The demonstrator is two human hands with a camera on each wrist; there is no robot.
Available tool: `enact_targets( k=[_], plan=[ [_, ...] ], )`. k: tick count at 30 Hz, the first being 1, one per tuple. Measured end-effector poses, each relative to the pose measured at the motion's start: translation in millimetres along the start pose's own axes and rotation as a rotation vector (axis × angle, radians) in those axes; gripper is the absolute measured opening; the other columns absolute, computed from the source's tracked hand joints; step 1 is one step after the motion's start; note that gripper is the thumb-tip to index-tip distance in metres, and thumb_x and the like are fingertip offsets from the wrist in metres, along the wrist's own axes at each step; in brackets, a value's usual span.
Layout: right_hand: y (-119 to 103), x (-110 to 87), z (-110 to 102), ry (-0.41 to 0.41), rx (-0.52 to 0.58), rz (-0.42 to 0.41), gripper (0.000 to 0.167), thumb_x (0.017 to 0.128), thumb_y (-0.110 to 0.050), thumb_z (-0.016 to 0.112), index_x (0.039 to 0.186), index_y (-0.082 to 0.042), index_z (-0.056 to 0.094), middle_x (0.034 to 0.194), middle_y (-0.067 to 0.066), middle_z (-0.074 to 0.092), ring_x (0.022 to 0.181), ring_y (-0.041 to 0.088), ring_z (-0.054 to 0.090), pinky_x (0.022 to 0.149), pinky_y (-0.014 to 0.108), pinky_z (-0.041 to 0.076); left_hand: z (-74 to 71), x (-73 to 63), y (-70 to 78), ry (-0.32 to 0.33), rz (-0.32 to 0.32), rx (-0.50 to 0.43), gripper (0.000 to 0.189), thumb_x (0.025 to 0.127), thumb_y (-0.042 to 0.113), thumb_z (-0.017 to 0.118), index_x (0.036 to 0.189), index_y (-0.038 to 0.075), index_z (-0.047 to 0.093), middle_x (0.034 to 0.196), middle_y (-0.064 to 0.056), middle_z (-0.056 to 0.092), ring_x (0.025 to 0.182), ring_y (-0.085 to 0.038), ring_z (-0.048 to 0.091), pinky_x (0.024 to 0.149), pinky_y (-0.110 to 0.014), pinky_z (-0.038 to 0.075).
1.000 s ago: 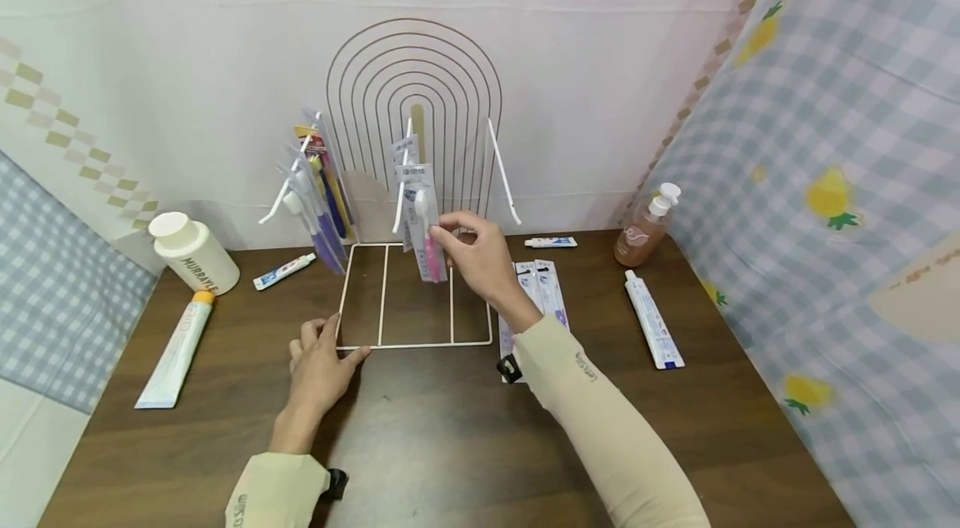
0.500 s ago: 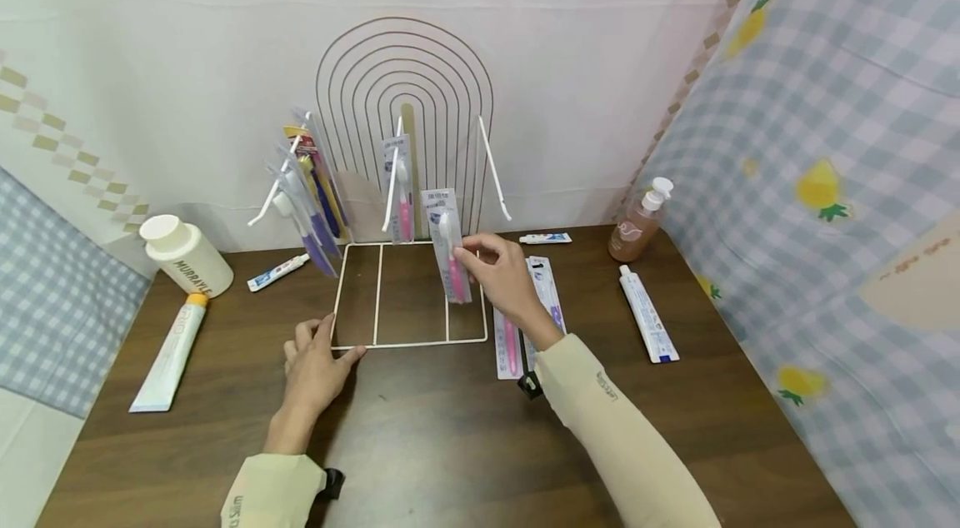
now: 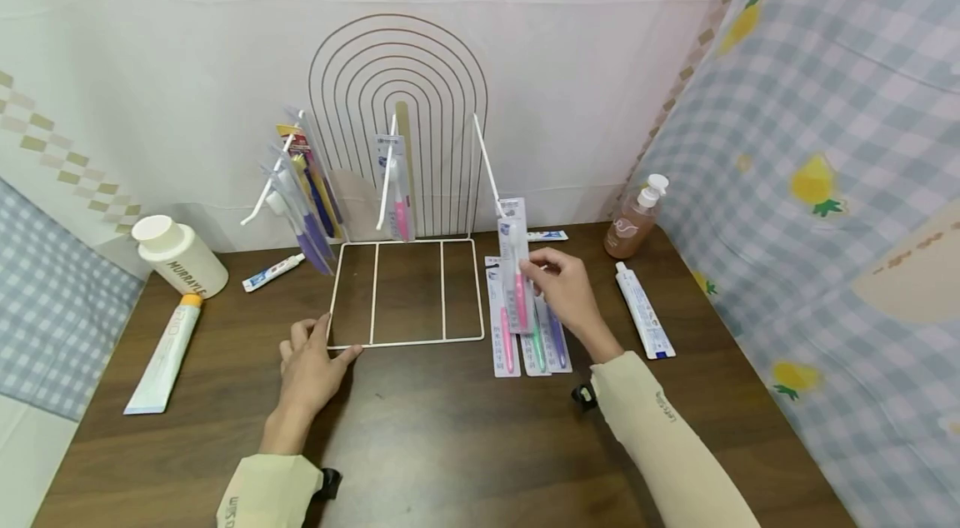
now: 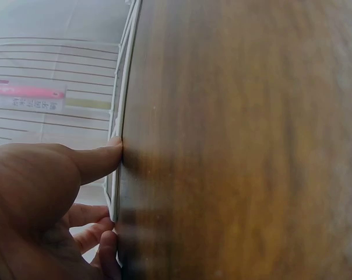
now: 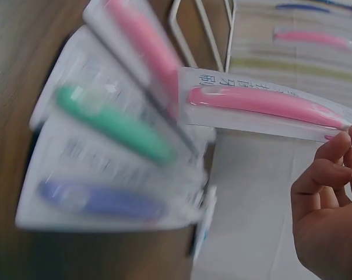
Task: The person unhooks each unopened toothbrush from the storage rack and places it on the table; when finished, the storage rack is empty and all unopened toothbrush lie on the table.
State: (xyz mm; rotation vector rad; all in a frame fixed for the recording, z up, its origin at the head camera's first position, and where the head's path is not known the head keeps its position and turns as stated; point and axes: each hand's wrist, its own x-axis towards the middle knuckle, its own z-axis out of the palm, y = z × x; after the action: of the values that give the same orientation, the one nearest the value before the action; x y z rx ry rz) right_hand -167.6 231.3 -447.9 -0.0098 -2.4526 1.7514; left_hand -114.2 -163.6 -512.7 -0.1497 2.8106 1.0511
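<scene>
My right hand [image 3: 566, 291] pinches a packaged pink toothbrush [image 3: 521, 303] by its side. The pack hangs upright, its top overlapping the tip of the right hook [image 3: 487, 166] in the head view. In the right wrist view, the pink handle [image 5: 263, 105] shows through clear plastic beside the fingertips. My left hand [image 3: 309, 370] grips the front left corner of a white wire rack [image 3: 408, 343], thumb on the front bar [image 4: 125, 87]. Another packaged pink toothbrush [image 3: 400, 195] hangs from the middle hook. Several packaged toothbrushes [image 3: 307, 216] crowd the left hook.
Packaged toothbrushes with pink [image 3: 507, 345], green [image 5: 112, 122] and purple [image 5: 100, 198] handles lie right of the rack. Toothpaste tubes [image 3: 167, 357] [image 3: 645, 316], smaller tubes [image 3: 273, 272] [image 3: 547, 236], a white bottle [image 3: 183, 255] and a pump bottle [image 3: 632, 224] surround it.
My right hand has carried the pink toothbrush rightward, from the middle hook to the right hook's tip. The packs on the table are more exposed. My left hand stays at the rack's corner.
</scene>
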Motion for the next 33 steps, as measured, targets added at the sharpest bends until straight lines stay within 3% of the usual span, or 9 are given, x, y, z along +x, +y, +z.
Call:
enact_targets(
  k=[8,17,27,33],
  plan=[
    [32,1.8,-39,0.073,-0.003,0.099,0.024,0.112,-0.010,0.070,0.116,0.013,0.075,0.069,0.000,0.058,0.058,0.009,0.050,0.052,0.021,0.040,2.0,-0.8,-0.8,0.004,-0.003,0.003,0.085,0.111,0.030,0.075,0.175,-0.006,0.032,0.165,-0.034,0.031,0.136,-0.059,0.031,0.113,-0.073,0.036],
    [56,4.5,-72,0.079,-0.063,0.245,0.028,0.114,-0.014,0.066,0.120,0.013,0.072,0.070,-0.004,0.057,0.062,0.006,0.053,0.056,0.023,0.048,1.8,-0.2,1.2,-0.008,-0.022,0.007,0.086,0.111,0.032,0.074,0.175,-0.006,0.031,0.167,-0.034,0.029,0.141,-0.060,0.030,0.117,-0.074,0.034],
    [73,10.5,-70,-0.024,-0.159,0.361,0.029,0.113,-0.015,0.063,0.118,0.011,0.075,0.069,-0.006,0.055,0.064,0.007,0.052,0.058,0.024,0.047,1.9,-2.3,0.0,0.027,0.000,-0.009,0.085,0.109,0.028,0.076,0.173,-0.008,0.034,0.164,-0.035,0.032,0.135,-0.059,0.033,0.112,-0.074,0.035],
    [83,11.6,-68,-0.049,-0.183,0.365,0.032,0.111,-0.010,0.063,0.126,0.016,0.075,0.067,-0.007,0.054,0.062,0.007,0.049,0.056,0.022,0.044,2.2,-1.5,0.9,0.001,-0.010,0.004,0.085,0.110,0.030,0.075,0.174,-0.007,0.032,0.166,-0.035,0.030,0.137,-0.059,0.032,0.115,-0.074,0.035]
  ],
)
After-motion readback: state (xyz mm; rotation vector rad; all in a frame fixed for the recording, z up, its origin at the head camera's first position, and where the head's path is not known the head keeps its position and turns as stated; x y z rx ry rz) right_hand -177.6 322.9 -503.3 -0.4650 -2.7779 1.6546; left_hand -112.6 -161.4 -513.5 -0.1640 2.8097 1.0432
